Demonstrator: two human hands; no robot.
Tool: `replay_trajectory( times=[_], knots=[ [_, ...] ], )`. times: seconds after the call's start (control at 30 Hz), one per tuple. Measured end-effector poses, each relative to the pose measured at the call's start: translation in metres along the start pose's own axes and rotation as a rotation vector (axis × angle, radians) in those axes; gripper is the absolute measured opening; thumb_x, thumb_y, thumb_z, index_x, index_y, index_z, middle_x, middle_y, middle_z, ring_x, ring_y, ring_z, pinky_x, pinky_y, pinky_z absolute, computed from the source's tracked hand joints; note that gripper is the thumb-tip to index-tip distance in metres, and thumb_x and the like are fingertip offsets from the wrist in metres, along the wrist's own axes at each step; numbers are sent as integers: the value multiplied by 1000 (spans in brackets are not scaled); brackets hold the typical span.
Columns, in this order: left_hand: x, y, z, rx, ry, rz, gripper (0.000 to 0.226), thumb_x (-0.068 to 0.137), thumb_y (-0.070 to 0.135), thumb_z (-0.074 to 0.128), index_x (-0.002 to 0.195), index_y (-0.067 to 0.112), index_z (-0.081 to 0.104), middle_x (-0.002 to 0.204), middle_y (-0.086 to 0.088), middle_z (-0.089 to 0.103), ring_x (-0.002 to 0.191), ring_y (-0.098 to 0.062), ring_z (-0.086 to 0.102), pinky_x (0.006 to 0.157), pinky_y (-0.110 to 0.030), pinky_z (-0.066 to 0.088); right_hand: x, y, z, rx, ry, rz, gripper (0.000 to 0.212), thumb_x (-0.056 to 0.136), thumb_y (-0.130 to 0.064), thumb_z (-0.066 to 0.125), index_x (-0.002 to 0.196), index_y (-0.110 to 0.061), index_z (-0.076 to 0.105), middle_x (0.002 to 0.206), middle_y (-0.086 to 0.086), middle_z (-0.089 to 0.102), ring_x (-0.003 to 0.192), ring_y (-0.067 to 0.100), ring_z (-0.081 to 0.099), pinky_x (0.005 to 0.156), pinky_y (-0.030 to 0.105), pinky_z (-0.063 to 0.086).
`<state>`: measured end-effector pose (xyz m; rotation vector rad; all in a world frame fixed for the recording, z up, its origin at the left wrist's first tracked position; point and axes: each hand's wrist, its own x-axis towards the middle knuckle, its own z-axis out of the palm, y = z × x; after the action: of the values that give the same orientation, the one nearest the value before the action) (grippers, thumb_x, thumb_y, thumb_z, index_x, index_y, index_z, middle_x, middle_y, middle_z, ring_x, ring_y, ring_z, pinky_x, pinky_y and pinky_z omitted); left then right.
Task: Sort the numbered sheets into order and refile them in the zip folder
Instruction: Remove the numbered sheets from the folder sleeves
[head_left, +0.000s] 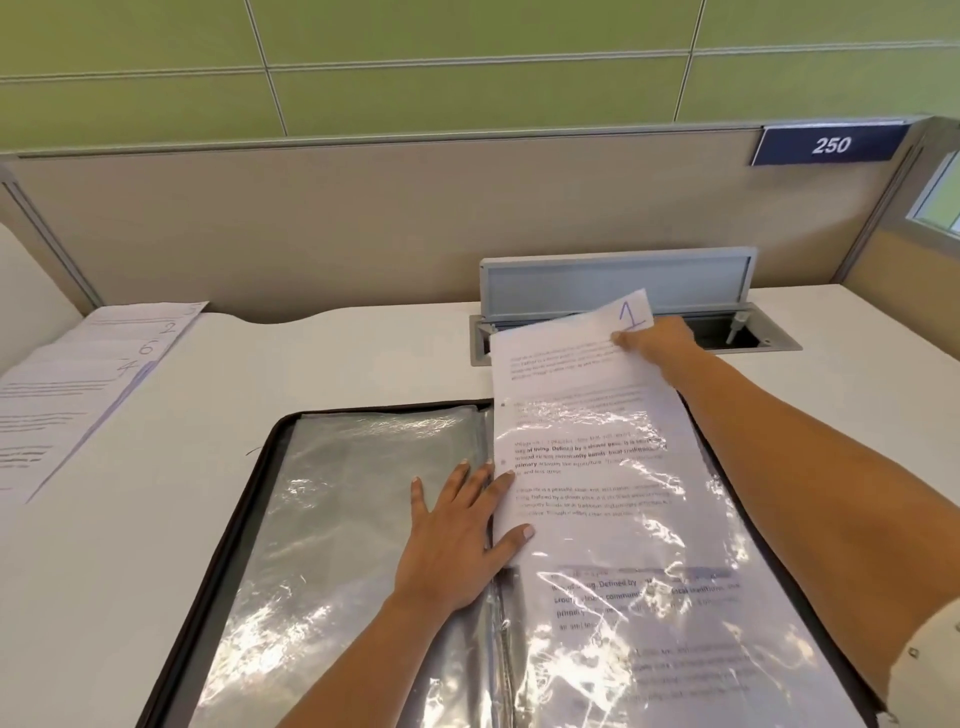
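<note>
The black zip folder lies open on the white desk, with clear plastic sleeves on both sides. A printed sheet marked 1 sits partly inside the right-hand sleeve, its top sticking out past the folder's far edge. My right hand pinches that sheet's top right corner. My left hand lies flat with spread fingers on the sleeves by the folder's spine, its fingertips on the sheet's left edge. Several other numbered sheets are fanned out at the desk's far left.
An open grey cable hatch with a raised lid stands just behind the folder. A beige partition with a blue "250" sign closes off the back of the desk.
</note>
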<state>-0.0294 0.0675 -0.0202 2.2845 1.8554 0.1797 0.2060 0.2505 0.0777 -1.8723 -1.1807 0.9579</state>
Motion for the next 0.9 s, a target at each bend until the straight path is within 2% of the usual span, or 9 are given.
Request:
replay_trajectory(
  times=[0.13,0.2,0.27,0.3,0.37,0.47,0.6,0.7,0.9],
  knots=[
    [0,1,-2,0,-6,-8,82,74,75,-1,149,40,5,157,15,5,145,-9,-6,114,-52,-10,1,-12,3,142,192,-162,37,88,-20,65,120,-3,60,114,11,63,104,26,60,82,27,45],
    [0,1,-2,10,-12,-10,81,75,74,-1,148,41,4,158,15,4,145,-9,-7,114,-52,-10,2,-16,6,187,196,-194,35,88,-19,65,118,-2,61,109,11,63,100,25,61,82,27,47],
    [-1,1,-2,10,-17,-11,78,77,73,2,148,41,3,158,15,3,145,-9,-8,113,-52,-11,6,-16,5,157,84,-114,38,83,-17,70,117,-2,60,109,10,63,100,25,61,84,34,51],
    [0,1,-2,8,-16,-11,76,79,73,4,148,41,3,157,15,3,145,-9,-8,114,-52,-11,8,-15,3,96,0,-48,39,81,-16,72,115,-3,59,109,11,63,97,26,62,78,34,52],
    [0,1,-2,9,-16,-10,77,78,73,4,148,41,3,157,16,2,145,-8,-8,114,-52,-11,0,-11,-2,-135,-162,86,36,83,-15,70,113,-4,55,109,13,61,92,26,60,73,33,49],
    [0,2,-2,15,-23,-9,81,74,74,-2,148,41,3,157,16,0,145,-8,-9,113,-52,-12,-7,-7,-2,-397,-217,112,39,86,-13,66,120,-1,51,120,16,59,108,30,57,97,41,45],
    [0,1,-2,4,-19,-11,82,73,74,-2,148,41,3,158,16,0,145,-8,-9,113,-52,-12,-4,-14,8,-229,-150,56,40,82,-10,69,119,-1,55,120,16,61,106,34,60,92,42,48],
    [-1,1,-3,-2,-16,-10,84,72,75,-3,148,41,3,158,15,0,145,-8,-10,113,-51,-12,-2,-27,18,-51,-80,-65,37,87,-10,65,122,-4,57,121,14,62,107,32,61,90,39,48],
    [-1,2,-4,-6,-26,-8,85,71,76,-4,148,41,1,157,16,-1,145,-8,-11,113,-52,-14,7,-54,18,193,163,-251,29,87,-13,64,114,-3,65,113,14,66,99,28,63,84,33,51]
  ],
)
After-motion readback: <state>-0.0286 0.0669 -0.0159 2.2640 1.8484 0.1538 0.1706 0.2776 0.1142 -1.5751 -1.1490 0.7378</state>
